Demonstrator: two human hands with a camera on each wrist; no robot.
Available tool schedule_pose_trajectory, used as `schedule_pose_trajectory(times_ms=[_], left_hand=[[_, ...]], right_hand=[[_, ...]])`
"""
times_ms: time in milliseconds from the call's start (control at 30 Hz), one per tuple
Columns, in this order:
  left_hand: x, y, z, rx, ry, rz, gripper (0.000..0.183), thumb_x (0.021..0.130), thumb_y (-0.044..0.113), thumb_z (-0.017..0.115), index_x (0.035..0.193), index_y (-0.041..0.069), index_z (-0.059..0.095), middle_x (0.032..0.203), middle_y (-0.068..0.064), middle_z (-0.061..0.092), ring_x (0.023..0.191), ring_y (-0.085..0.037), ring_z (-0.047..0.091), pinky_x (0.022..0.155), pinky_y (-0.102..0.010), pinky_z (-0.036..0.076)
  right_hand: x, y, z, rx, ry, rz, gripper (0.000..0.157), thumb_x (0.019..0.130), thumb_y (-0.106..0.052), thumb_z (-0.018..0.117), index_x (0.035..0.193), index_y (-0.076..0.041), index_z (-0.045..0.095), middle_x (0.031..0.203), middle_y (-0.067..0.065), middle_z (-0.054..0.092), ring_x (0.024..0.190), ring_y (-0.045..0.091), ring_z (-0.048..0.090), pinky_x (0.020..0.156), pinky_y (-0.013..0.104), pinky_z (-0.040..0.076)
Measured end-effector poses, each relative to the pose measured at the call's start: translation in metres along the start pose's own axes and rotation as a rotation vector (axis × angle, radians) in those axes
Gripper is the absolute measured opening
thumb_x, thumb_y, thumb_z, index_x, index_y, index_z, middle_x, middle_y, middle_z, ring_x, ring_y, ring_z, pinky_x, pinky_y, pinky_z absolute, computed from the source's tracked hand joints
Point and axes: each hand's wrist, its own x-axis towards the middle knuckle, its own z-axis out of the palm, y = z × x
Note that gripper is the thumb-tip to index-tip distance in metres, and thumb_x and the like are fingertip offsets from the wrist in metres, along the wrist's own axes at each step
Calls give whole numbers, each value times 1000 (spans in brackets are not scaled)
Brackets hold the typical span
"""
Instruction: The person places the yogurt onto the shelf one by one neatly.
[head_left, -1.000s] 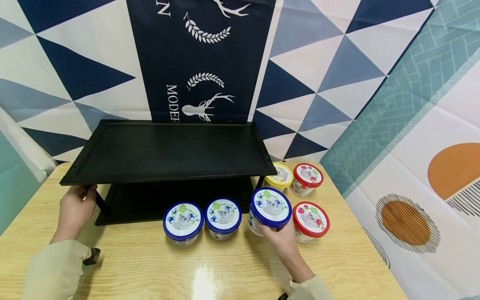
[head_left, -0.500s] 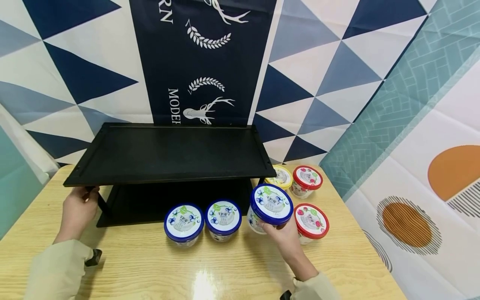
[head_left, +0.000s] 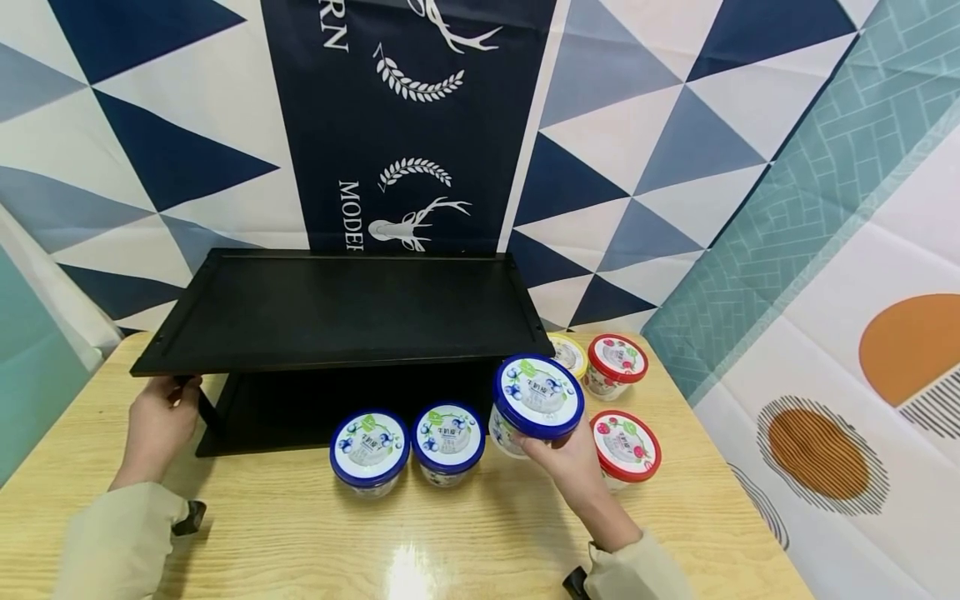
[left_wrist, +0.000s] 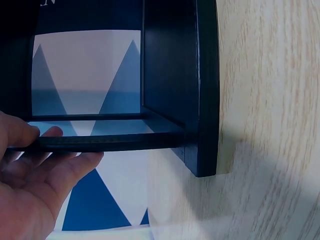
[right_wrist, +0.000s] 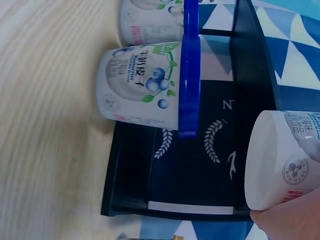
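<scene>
My left hand (head_left: 159, 425) grips the front left post (left_wrist: 115, 143) of a black two-tier rack (head_left: 352, 310); thumb and fingers wrap this post in the left wrist view. In my right hand (head_left: 573, 471) is a white tub (head_left: 538, 398) with a blue lid and blueberry print, held off the table near the rack's front right corner. Its bare base shows in the right wrist view, level with the rack's upper tier. Two matching blueberry tubs, one further left (head_left: 370, 450) and one nearer the middle (head_left: 448, 440), stand side by side before the lower shelf (head_left: 300, 408).
To the right stand two red-lidded tubs, a front one (head_left: 626, 447) and a back one (head_left: 617, 360). A yellow-lidded tub (head_left: 568, 354) is partly hidden behind the held tub. Patterned cloth (head_left: 600, 167) hangs behind the wooden table (head_left: 315, 542).
My right hand has raised the blueberry tub slightly, up and to the left, towards the rack. The left hand keeps its grip on the post. The head view has shifted a little.
</scene>
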Motion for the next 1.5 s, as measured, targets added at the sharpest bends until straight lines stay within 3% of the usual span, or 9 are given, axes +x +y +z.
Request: schedule_pose_trajectory(times_ms=[167,267,467,800,1500], left_hand=[[-1,-1,1,1,7,-3,35,99,15,34,118,-9,49,121,-33,51,112,-49,48,91,-60,44],[-1,-1,1,-4,7,-5,35,99,15,34,119,-9,49,121,-34,50,113,-49,47,91,-60,44],[-3,-2,-1,3,5,-10,36,99,15,33,121,-9,49,122,-34,50,112,-48,47,91,-59,44],[-2,0,1,-9,-2,-13,37,99,17,33,123,-7,47,124,-34,49,114,-49,46,91,-60,43],[-2,1,2,-15,-4,-23,37,100,19,34,123,-8,46,125,-35,48,115,-50,46,93,-60,43]], right_hand=[[3,-6,1,-28,-20,3,79,76,-2,70,140,-11,25,139,8,41,124,23,43,109,47,37],[4,-10,2,-39,-26,16,79,77,-3,70,140,-12,24,139,8,40,126,25,42,110,51,36],[8,-17,4,-49,-52,37,81,77,-6,71,141,-17,22,141,7,38,128,27,40,110,52,35],[10,-28,9,-2,-117,3,79,77,-6,70,141,-15,23,140,7,40,127,25,41,110,51,35],[24,-38,21,-19,-169,22,78,77,-10,71,140,-16,25,141,8,39,128,29,40,108,50,39]])
